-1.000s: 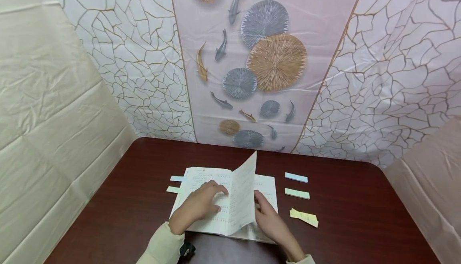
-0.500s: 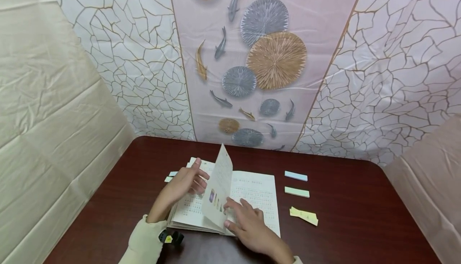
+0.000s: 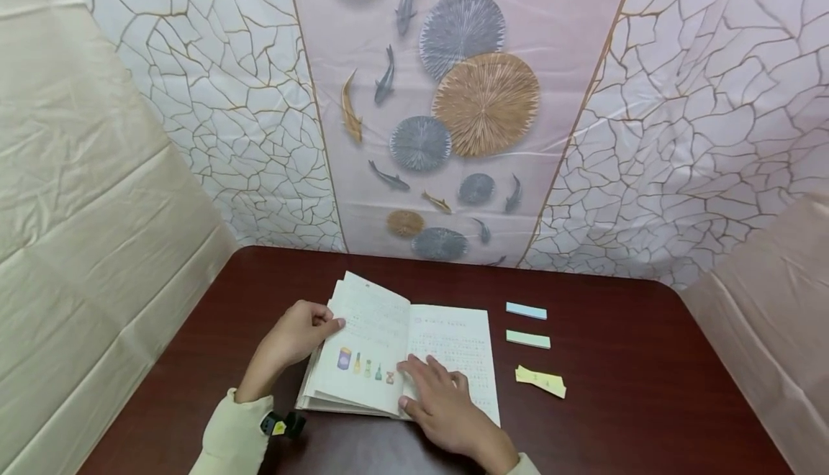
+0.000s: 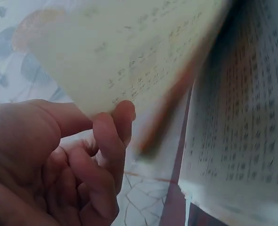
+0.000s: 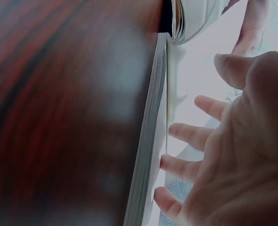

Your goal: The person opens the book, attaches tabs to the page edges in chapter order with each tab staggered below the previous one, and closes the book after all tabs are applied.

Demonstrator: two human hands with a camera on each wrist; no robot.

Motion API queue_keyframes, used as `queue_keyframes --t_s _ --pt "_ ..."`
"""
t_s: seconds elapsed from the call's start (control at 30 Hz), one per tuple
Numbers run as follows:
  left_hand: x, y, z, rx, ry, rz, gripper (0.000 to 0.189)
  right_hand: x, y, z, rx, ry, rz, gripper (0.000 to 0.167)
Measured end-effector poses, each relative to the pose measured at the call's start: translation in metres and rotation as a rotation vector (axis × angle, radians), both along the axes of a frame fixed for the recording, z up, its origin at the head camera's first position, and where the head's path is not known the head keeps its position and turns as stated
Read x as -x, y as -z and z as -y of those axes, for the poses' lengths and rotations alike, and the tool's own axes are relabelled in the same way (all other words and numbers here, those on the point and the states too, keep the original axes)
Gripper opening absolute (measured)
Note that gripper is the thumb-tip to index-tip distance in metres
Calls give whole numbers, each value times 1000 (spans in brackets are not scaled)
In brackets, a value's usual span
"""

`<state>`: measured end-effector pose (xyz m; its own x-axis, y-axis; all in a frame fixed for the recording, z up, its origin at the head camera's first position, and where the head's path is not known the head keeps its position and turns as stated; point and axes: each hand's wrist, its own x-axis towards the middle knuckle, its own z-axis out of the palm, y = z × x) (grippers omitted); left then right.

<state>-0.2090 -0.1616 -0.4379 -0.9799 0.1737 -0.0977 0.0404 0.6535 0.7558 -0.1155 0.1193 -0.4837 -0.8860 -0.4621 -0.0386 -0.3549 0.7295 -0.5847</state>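
An open book (image 3: pixel 450 345) lies on the table, its left side lifted in a thick fan of pages. My left hand (image 3: pixel 291 335) pinches the outer edge of a page (image 3: pixel 376 317) that bears small coloured drawings of bottles. In the left wrist view, the page corner sits between the thumb and fingers of the left hand (image 4: pixel 68 155). Near the book's fold, my right hand (image 3: pixel 443 406) rests with spread fingers over the right-hand page. The right wrist view shows the fingers of the right hand (image 5: pixel 237 141) extended at the book's page (image 5: pixel 190 103).
To the book's right lie a blue sticky-note strip (image 3: pixel 526 310), a green strip (image 3: pixel 527 339) and overlapping yellow strips (image 3: pixel 540 381). A dark wood table (image 3: pixel 615 360) carries everything. A patterned cloth wall (image 3: pixel 440 194) rises behind it.
The raised page has swung over to the left, showing its drawings. My left hand moved left and now pinches its edge; my right hand shifted left onto the right-hand page.
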Motion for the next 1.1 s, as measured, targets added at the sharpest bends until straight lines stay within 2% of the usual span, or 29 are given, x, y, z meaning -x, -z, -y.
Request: queue_keyframes --t_s 0.17,0.33,0.47,0.7,0.77,0.93,1.0,1.1 --pt "0 13 7 93 -33 17 41 -1 1 7 -76 29 -16 52" --pt "-1 23 5 208 -66 -1 36 1 -1 13 -149 45 -18 48" --pt "-4 24 3 263 -98 -45 26 3 -2 15 -194 43 -43 47" --pt "-4 23 -3 313 -117 -93 24 4 1 16 -260 30 -92 51" --pt "-5 23 -9 305 -102 -133 37 4 1 17 -277 35 -96 54" --pt "-12 23 -30 305 -23 -199 87 4 0 17 -303 46 -118 57" --pt "-17 25 -40 343 5 -217 102 4 0 17 -303 46 -131 57" --pt "-24 30 -51 455 53 -243 114 3 1 18 -312 42 -149 58"
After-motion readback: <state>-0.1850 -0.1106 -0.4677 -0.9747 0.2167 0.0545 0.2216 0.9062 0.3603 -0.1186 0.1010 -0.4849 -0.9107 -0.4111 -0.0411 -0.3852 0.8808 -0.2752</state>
